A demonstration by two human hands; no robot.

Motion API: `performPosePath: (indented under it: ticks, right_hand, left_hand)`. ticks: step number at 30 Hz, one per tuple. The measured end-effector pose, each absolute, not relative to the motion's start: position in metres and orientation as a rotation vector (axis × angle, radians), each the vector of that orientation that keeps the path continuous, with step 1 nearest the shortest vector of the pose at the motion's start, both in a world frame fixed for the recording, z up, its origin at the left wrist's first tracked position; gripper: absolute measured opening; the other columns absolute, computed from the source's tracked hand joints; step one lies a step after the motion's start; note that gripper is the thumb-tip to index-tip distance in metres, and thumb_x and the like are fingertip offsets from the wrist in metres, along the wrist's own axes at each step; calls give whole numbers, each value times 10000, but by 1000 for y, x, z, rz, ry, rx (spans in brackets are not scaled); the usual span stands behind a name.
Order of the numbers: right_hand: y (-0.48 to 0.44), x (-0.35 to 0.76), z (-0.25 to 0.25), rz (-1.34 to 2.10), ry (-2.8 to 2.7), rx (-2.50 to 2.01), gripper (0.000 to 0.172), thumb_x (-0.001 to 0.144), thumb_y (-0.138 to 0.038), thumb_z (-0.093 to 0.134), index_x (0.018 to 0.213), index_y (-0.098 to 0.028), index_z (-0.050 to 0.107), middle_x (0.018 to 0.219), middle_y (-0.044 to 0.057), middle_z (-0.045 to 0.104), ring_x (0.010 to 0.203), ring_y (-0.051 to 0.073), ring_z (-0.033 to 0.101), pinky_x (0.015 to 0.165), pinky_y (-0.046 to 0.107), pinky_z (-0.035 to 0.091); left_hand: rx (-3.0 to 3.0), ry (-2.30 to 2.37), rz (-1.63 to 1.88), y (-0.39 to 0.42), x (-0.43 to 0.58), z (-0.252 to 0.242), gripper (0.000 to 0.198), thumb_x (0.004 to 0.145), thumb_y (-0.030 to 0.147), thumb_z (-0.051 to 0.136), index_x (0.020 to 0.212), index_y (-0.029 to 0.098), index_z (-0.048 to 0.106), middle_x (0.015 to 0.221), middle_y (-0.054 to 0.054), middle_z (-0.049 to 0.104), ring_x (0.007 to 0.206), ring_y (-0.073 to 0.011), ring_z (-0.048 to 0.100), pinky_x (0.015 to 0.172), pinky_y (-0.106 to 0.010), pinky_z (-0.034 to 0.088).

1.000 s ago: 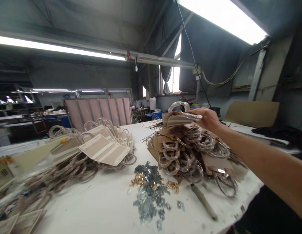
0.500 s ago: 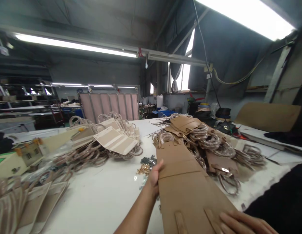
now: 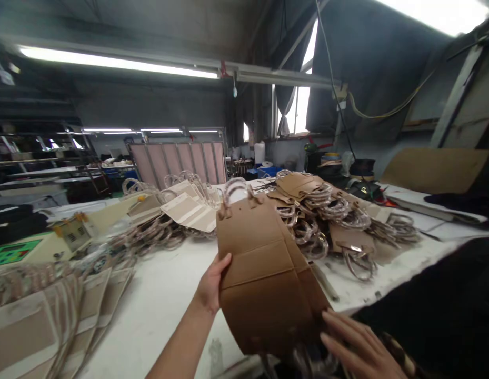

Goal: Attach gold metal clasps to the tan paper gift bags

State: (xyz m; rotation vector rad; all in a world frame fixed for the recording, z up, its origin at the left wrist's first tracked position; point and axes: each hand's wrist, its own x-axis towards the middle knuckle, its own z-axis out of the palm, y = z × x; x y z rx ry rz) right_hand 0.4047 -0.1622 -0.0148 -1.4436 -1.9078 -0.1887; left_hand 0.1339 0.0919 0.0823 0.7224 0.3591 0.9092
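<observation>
A long brown bag panel is raised and tilted over the white table, with crease lines across its middle. A plastic-wrapped handle loop stands at its far end, and more wrapped loops hang blurred at its near end. My left hand is closed on the panel's left edge, thumb on top and the other fingers hidden beneath. At the lower right edge, my right hand rests its stretched, slightly spread fingers against the panel.
Brown panels with wrapped handles are heaped at the right. Beige panels lie piled at the back left, with others standing in a row at the near left. A machine with a green panel sits on the white table.
The panel has lifted and swung left, so its far handle and near-end loops now show. My left hand moved left with it; my right hand shifted from its top face to its edge.
</observation>
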Motion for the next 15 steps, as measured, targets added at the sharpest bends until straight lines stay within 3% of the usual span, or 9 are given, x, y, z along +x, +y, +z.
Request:
performPosePath:
  ticks: [4, 8, 10, 12, 15]
  right_hand:
    - [-135, 361, 22, 202, -1554, -1446, 886, 847, -591, 732, 1614, -332, 373, 1627, 102, 424, 1447, 395, 462, 1130, 527, 481]
    - [-108, 294, 95, 774, -1454, -1281, 703, 989, -655, 493, 1588, -292, 432, 1465, 127, 615, 1364, 364, 562, 1128, 562, 464]
    - [-104, 259, 135, 956, -1551, -1072, 628, 1018, -649, 438, 1522, -289, 537, 1441, 97, 638, 1417, 343, 505, 1188, 519, 400]
    - [-106, 228, 163, 1088, -1602, -869, 594, 1002, -668, 466, 1451, -309, 618, 1411, 67, 664, 1424, 342, 493, 1175, 486, 419]
    - [-110, 193, 175, 1279, -1545, -669, 555, 975, -677, 523, 1350, -308, 702, 1298, 59, 727, 1312, 357, 594, 1086, 471, 501]
  left_hand:
    - [680, 355, 1034, 69, 61, 78, 621, 977, 140, 572, 1553, 311, 414, 1288, -80, 749, 1185, -269, 715, 1162, -494, 472]
    - [673, 317, 1065, 35, 4, 65, 519, 1000, 178, 542, 1508, 281, 506, 1241, -88, 769, 1264, -290, 666, 1210, -509, 410]
    - [673, 281, 1063, 18, -16, 59, 487, 1004, 250, 556, 1490, 274, 540, 1257, -95, 761, 1307, -314, 632, 1223, -531, 383]
    - [681, 267, 1055, 2, -34, 55, 514, 993, 340, 584, 1501, 280, 537, 1300, -101, 740, 1358, -342, 583, 1231, -564, 357]
    - [675, 399, 1095, -18, -58, 52, 612, 950, 487, 613, 1528, 316, 507, 1342, -91, 716, 1400, -382, 530, 1219, -606, 362]
